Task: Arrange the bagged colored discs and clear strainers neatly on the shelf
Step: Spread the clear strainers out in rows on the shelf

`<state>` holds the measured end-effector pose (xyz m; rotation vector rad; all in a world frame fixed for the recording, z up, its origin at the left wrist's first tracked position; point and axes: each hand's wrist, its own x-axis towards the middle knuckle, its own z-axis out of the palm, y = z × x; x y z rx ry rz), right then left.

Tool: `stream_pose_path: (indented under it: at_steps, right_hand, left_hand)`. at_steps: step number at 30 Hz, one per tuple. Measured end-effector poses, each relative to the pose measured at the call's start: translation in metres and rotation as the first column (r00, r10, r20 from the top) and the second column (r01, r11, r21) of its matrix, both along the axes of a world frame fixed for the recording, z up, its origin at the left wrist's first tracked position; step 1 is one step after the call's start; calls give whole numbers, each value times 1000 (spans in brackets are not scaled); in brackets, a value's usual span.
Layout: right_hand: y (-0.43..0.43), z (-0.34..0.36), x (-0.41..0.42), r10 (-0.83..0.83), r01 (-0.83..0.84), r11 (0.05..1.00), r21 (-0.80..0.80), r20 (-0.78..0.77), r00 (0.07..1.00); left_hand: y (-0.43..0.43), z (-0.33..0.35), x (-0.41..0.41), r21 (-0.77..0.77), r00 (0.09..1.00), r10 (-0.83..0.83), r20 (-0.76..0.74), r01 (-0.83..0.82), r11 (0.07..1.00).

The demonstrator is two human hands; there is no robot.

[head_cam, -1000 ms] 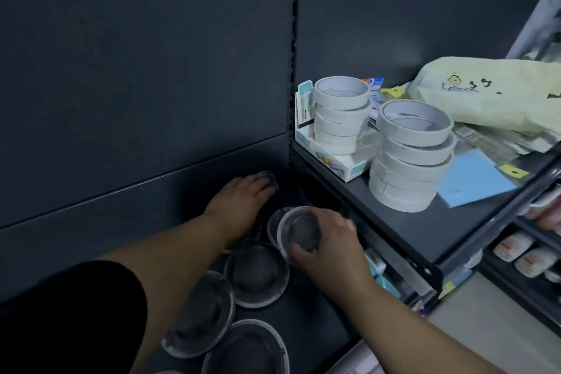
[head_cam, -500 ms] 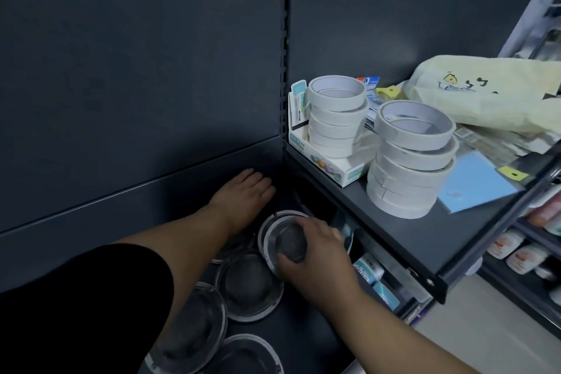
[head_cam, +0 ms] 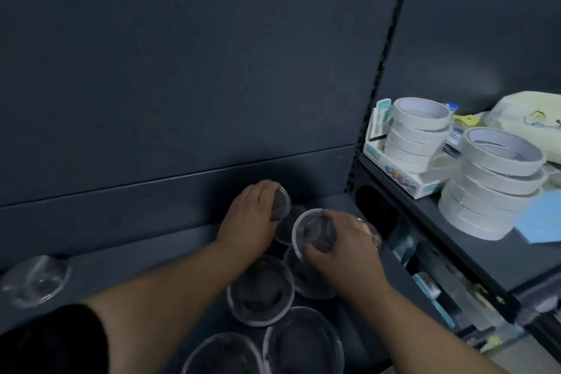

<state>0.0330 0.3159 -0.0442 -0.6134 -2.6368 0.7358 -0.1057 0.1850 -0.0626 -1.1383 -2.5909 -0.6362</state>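
At the far left a lone clear strainer lies on the shelf, well apart from the rest. Next comes the left hand. Half a second ago it lay flat at the back of the shelf; now its fingers are curled round a small strainer stood on edge near the back panel. Just beside it is the right hand, which had been pressing a larger strainer down. It now holds that strainer tilted, rim toward us, fingers clamped over the bowl. We judge that both hands are lifting pieces to regroup them, so the arranging is under way and far from done. Below the hands a cluster of strainers lies flat, touching or overlapping. To the right, a higher shelf carries stacks of tape rolls.

We cannot find the bagged coloured discs anywhere in view. Dim light and clear plastic keep us from counting the strainers or telling whether any are nested. The frontmost are cut off by the bottom edge. A bit of mesh past the right knuckles may be another strainer; we cannot tell.
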Motion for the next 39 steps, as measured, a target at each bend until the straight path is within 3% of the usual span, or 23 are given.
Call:
stream_pose_path:
  at_steps: [4, 10, 16, 24, 32, 39]
  right_hand:
    - [-47, 6, -16, 78, -78, 997, 12, -12, 997]
    - [-139, 6, -30, 193, -193, 981, -25, 6, 981]
    - [-227, 2, -25, 284, -283, 958, -47, 22, 959]
    - [-292, -5, 0, 294, -292, 955, -55, 42, 955]
    - [-318, -19, 19, 276, -268, 959, -92, 103, 955]
    - [-328, -30, 30, 304, -292, 953, -86, 203, 931]
  left_hand:
    - [-75, 0, 14, 133, 967, 173, 186, -200, 971]
    - [-187, 3, 49, 186, 878, 289, 381, -379, 906]
    - [-290, 6, 86, 158, 838, 370, 401, -461, 873]
    - [-364, 1, 114, 189, 853, 292, 433, -402, 896]
    - [-390, -21, 133, 31, 848, 252, 465, -301, 953]
    - [-399, -32, 133, -14, 844, 232, 484, -257, 966]
